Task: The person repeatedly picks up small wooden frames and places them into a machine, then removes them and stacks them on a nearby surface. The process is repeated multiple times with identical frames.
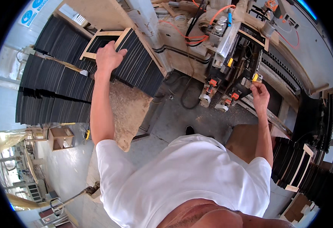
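Note:
My left hand point(109, 57) reaches over a small light-wood frame with a dark centre point(91, 44). Its fingers are bent over a rail of the frame, with the thumb standing off to the right. Beneath the frame lies a stack of black panels with thin pale edges point(139, 64). My right hand point(260, 95) is at the near end of a machine's dark clamping rails point(244, 72). Its fingertips are pinched together just below a yellow knob point(256, 77); what they hold, if anything, is hidden. Another wood-edged frame point(252, 39) lies across the far part of the rails.
Large stacks of black panels point(56, 85) stand on the left. A dusty board point(126, 110) juts out below the near stack. Red-handled clamps point(212, 83) and orange hoses point(200, 38) belong to the machine area. More black panels with wooden strips point(288, 163) stand at lower right.

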Motion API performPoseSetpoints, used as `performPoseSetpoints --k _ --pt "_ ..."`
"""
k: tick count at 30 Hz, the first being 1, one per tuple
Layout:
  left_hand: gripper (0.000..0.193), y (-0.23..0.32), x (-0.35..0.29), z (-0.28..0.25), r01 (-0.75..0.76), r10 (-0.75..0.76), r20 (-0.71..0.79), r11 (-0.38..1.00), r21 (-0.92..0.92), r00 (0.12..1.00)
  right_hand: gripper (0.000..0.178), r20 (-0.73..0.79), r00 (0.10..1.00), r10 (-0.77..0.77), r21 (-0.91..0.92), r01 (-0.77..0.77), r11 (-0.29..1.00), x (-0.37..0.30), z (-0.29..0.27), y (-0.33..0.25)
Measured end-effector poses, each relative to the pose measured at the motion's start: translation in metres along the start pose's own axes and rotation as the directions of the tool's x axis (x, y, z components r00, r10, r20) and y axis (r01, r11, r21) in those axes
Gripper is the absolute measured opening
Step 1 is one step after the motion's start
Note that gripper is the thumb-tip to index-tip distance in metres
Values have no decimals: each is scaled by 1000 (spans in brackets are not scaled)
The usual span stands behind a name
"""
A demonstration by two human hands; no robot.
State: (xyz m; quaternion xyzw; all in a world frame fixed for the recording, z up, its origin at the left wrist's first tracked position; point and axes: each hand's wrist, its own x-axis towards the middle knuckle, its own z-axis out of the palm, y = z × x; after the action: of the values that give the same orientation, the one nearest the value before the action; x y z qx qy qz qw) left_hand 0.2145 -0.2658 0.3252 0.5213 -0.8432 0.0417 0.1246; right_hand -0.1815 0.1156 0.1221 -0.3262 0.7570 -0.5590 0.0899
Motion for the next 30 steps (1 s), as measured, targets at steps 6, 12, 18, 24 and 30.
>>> performPoseSetpoints --k 6,12,18,24,30 --pt "59 -1 17 -3 47 -34 169 996 -73 985 13 6 999 46 -23 -46 999 -53 -30 -10" --pt "67 20 2 2 -167 132 -285 981 -103 949 18 5 988 -152 -228 149 962 -105 -107 -38" --pt "29 153 -131 37 -372 24 -487 678 -633 873 31 -102 949 -299 -696 147 703 -149 -225 -102" --pt "25 274 -227 166 -5 306 95 310 -951 947 33 -398 917 -40 -854 -354 381 -216 -326 -85" --pt "30 349 -219 213 135 535 241 229 -964 810 30 -645 752 137 -600 -609 519 -260 -329 -57"
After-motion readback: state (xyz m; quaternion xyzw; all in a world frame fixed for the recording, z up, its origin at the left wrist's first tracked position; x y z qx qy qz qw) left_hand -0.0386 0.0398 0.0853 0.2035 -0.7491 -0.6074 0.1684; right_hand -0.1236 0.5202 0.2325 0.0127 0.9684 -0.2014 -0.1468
